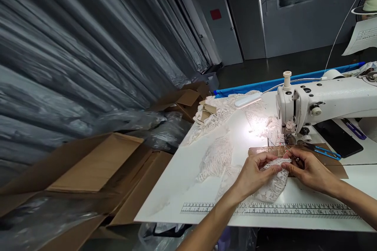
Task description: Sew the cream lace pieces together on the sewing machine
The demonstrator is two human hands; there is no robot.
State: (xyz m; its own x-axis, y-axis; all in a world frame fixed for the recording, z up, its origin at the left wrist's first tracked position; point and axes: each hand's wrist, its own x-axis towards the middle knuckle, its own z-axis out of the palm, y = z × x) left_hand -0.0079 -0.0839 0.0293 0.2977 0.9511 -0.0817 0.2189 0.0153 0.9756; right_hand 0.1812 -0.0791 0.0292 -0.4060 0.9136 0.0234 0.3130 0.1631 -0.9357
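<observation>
Both hands are in front of the sewing machine (332, 98), pinching one piece of pale lace fabric (272, 186). My left hand (256, 172) grips its upper left edge between thumb and fingers. My right hand (308, 166) is closed on the upper right edge, close to the left fingertips. A dark metal loop shows by the right fingers; whether it is a scissors handle I cannot tell. Below the hands the lace hangs down onto the white table (173, 192). Under the needle area lies a brown plate (330, 160), partly covered by the right hand.
Blue-handled thread snips (326, 151) lie right of the needle, near a black phone (338, 137) and purple-handled snips (355, 128). More lace (216, 157) spreads leftward. A lit lamp (248, 100) overhangs it. A printed ruler (271, 210) runs along the front edge; cardboard boxes (82, 164) stand left.
</observation>
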